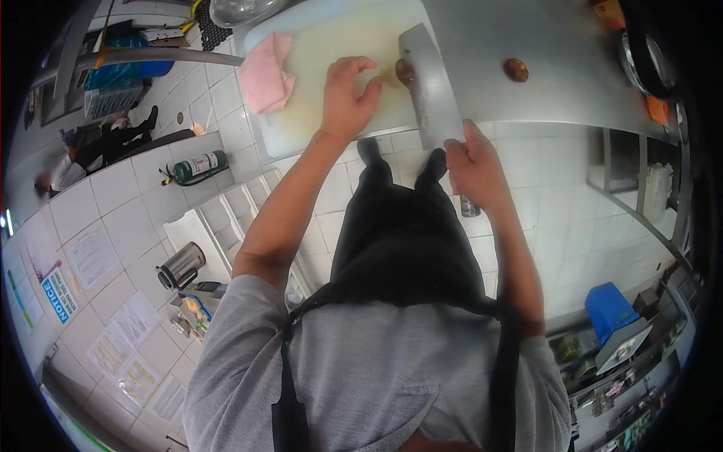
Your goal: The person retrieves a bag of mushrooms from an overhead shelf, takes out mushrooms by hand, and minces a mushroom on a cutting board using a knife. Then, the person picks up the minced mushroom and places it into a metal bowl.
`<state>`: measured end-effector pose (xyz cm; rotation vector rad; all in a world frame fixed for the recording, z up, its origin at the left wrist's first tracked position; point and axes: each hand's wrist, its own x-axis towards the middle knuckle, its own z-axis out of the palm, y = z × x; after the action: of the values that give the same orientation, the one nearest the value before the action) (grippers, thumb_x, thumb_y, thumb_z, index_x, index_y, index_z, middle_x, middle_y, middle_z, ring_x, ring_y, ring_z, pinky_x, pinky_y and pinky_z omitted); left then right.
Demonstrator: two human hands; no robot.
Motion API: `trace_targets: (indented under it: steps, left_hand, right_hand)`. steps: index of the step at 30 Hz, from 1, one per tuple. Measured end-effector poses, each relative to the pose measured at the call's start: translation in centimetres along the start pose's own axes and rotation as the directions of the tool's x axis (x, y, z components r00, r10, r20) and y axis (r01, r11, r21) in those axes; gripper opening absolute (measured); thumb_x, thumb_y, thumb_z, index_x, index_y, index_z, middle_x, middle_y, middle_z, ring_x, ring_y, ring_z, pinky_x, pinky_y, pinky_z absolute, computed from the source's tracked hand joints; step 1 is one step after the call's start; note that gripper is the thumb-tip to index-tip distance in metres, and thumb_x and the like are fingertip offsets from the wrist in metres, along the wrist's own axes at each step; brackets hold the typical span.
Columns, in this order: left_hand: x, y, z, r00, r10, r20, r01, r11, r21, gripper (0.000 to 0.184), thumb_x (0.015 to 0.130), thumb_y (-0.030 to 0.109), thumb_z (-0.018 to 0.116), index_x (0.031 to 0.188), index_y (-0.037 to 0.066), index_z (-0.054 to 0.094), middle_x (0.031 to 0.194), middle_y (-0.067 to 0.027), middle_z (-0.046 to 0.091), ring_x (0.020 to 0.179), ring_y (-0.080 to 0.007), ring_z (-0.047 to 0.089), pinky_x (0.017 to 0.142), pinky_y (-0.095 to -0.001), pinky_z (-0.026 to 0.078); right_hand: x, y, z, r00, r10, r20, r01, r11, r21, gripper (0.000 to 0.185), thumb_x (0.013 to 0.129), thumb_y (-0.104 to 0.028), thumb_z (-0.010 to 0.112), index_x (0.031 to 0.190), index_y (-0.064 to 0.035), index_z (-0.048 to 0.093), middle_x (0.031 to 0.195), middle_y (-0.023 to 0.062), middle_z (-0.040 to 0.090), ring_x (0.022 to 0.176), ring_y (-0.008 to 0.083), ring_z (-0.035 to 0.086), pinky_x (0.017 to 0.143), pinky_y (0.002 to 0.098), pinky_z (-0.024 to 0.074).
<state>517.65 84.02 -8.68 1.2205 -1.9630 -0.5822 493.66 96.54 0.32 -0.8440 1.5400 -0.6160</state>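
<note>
At the near edge of the counter [565, 98]: right hand [476, 166], wrapped round the handle of a cleaver [435, 94]; the grip is set close up to the blade, presumably for steadier control. Blade held over the cutting board [343, 34], angled forward. Left hand [348, 98], over the board, fingers bent, thumb spread, nothing seen grasped; a gap is left between it and the blade, perhaps for safety.

Brown lump [404, 71], one, beside the blade's upper part; whether it is stuck to the metal or rested on the board cannot be told. Pink cloth [267, 74], crumpled, laid on the board's left side, likely so that it is within reach. Second brown lump [516, 70], set apart on bare metal, well right of the cleaver. Metal bowl [245, 9], placed beyond the board's far left corner.
</note>
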Motion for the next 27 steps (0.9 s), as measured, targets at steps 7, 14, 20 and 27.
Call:
trace_targets:
  steps: [7,14,20,27]
  left_hand:
    - [-1.0,-1.0,1.2,0.983,0.164,0.081,-0.166,0.986,0.019,0.021,0.088,0.012,0.085,0.109,0.011,0.078,0.115,-0.0057,0.076,0.11,-0.0298,0.067,0.098,-0.0418,0.053]
    - [-1.2,-0.7,1.2,0.986,0.153,0.07,-0.155,0.987,0.033,0.03,0.085,0.017,0.089,0.113,0.014,0.077,0.117,-0.0045,0.074,0.113,-0.0287,0.066,0.098,-0.0425,0.051]
    - [-0.7,0.5,2.2,0.984,0.107,0.141,-0.13,0.978,0.166,0.046,0.082,0.028,0.091,0.124,0.018,0.073,0.127,-0.0023,0.07,0.12,-0.0295,0.062,0.103,-0.045,0.045]
    - [2.0,0.9,3.2,0.954,0.281,0.105,-0.291,0.952,0.097,0.028,0.086,0.02,0.085,0.113,0.016,0.078,0.119,-0.0008,0.073,0.116,-0.0286,0.062,0.097,-0.0455,0.047]
  right_hand:
    - [0.3,2.5,1.7,0.995,0.032,0.099,-0.037,0.998,0.05,0.019,0.106,-0.015,0.056,0.118,0.0006,0.057,0.074,0.0076,0.059,0.052,0.0156,0.058,0.049,0.0353,0.0496]
    - [-3.9,1.0,-4.1,1.0,0.004,0.02,-0.005,0.999,0.047,0.016,0.107,-0.012,0.055,0.118,-0.0012,0.059,0.074,0.0048,0.057,0.051,0.0135,0.056,0.05,0.0326,0.0482]
    - [-2.5,2.5,-4.4,0.993,-0.044,-0.111,0.027,0.988,-0.153,0.015,0.108,-0.015,0.058,0.114,-0.0006,0.06,0.071,0.0099,0.061,0.052,0.0223,0.061,0.053,0.039,0.0499]
    - [-0.1,2.3,-2.0,0.941,-0.32,-0.107,0.181,0.746,-0.64,0.029,0.108,-0.019,0.058,0.129,0.002,0.055,0.085,0.0283,0.072,0.082,0.0511,0.071,0.076,0.0601,0.0553]
